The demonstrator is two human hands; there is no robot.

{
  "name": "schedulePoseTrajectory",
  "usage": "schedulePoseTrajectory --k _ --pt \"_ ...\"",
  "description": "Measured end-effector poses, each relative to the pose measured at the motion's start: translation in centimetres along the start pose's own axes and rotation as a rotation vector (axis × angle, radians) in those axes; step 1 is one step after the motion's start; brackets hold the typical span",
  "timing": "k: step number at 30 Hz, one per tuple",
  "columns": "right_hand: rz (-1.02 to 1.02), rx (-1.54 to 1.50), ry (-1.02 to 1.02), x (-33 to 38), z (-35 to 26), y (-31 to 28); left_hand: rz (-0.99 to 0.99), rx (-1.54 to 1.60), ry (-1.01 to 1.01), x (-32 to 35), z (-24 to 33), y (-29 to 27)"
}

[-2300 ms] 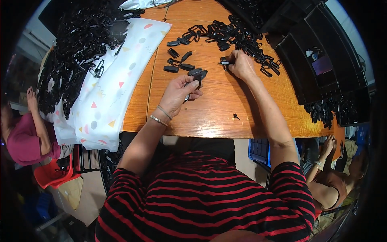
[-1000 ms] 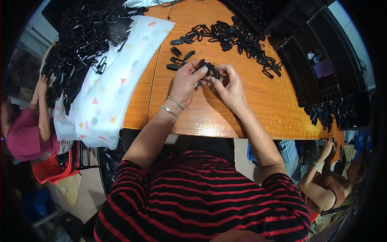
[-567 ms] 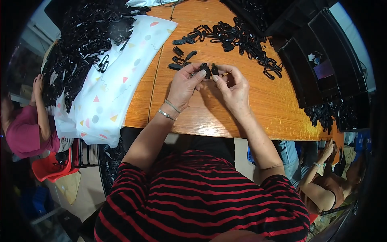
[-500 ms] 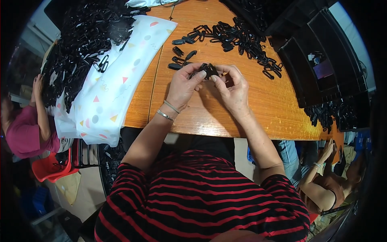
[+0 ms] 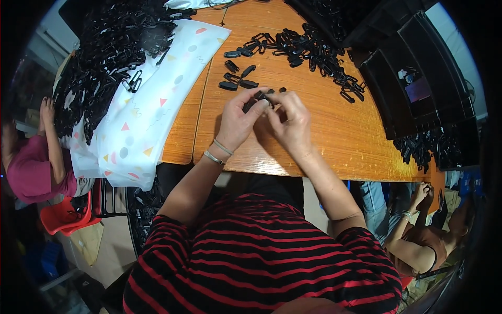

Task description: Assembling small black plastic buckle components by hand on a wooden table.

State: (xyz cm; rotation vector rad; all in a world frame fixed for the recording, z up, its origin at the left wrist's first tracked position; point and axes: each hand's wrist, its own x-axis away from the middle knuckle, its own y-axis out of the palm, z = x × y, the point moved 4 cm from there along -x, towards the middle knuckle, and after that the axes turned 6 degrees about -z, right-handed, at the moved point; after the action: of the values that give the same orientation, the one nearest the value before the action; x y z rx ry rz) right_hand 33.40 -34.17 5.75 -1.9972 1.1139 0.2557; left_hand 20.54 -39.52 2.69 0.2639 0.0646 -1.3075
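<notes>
Both hands clamp one small black clip (image 5: 260, 98): left hand (image 5: 238, 121) and right hand (image 5: 289, 123) meet fingertip to fingertip, grip closed on it just above the worktop (image 5: 334, 131). Loose clips (image 5: 238, 78) lie just beyond the fingers; a bigger pile (image 5: 314, 49) sits farther back right. Bare wood between hands and near edge. White patterned cloth (image 5: 151, 110) drapes over the left edge, heaped with black parts (image 5: 110, 47). Black trays (image 5: 418, 89) crowd the right side.

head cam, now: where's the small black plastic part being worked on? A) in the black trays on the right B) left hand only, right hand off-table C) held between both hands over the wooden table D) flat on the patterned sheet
C: the left hand and right hand meet around the small black part above the wooden table.
</notes>
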Motion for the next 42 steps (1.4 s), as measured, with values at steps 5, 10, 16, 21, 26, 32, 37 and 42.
schedulePoseTrajectory --k 5,10,16,21,26,32,37,42 --pt "0.038 0.013 0.026 1.8 -1.1 2.6 -0.005 0.095 -0.025 2.6 -0.3 -0.8" --pt "-0.103 -0.154 0.028 2.4 -4.2 5.4 0.018 0.117 0.001 5.2 1.4 -2.3" --pt "-0.497 -0.424 0.195 2.9 -6.6 9.1 0.091 0.018 -0.157 9.9 3.6 -6.3" --pt "-0.421 -0.234 0.083 2.6 -2.4 6.7 0.287 -0.564 -0.453 19.8 2.3 -16.3" --pt "-0.212 0.297 0.192 -0.8 4.2 0.0 0.346 -1.232 -0.568 28.8 -0.7 -22.0" --pt "-0.344 0.495 0.224 -3.2 7.1 -0.2 0.220 -1.682 -0.527 31.4 -5.0 -23.3" --pt "-0.387 0.405 0.201 -3.2 8.5 -0.4 0.144 -1.019 -0.394 18.7 3.2 -16.6" --pt "-0.325 0.111 0.333 -3.0 7.3 -1.2 0.047 -1.162 0.280 5.8 5.8 -8.7"
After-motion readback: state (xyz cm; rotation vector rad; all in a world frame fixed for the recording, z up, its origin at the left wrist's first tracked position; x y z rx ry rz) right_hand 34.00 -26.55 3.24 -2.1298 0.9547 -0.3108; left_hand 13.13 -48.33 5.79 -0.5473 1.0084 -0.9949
